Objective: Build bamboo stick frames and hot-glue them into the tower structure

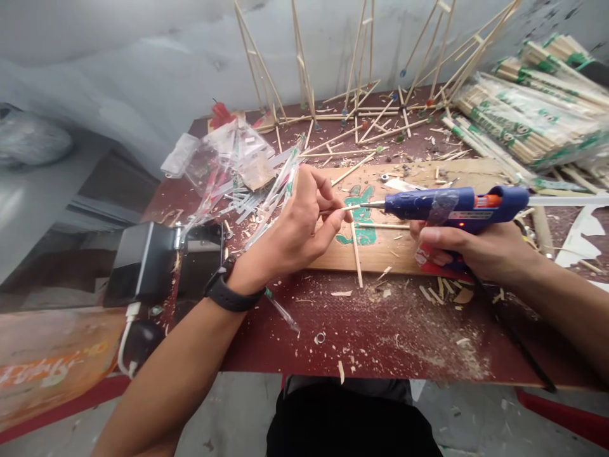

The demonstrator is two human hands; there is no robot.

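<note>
My right hand (pixel 457 244) is closed round the handle of a blue hot glue gun (pixel 428 206), which has clear tape on its body and a small red light lit. A white glue stick (pixel 566 200) sticks out of its back. Between the fingertips of my left hand (pixel 314 212) is a short, thin wooden stick (pixel 351 208). The gun's metal nozzle (pixel 373 205) meets or nearly meets the stick's right end. Beneath them, loose wooden sticks (pixel 356 254) lie across a wooden board (pixel 399 257) with a green figure on it.
Stick frames (pixel 352 114) lean against the wall behind. Bundles of packaged chopsticks (pixel 528 120) are piled at the right. Plastic wrappers (pixel 238 158) lie left of the board. A black box (pixel 140 263) stands at the left edge. Shavings and a metal ring (pixel 320 338) lie in front.
</note>
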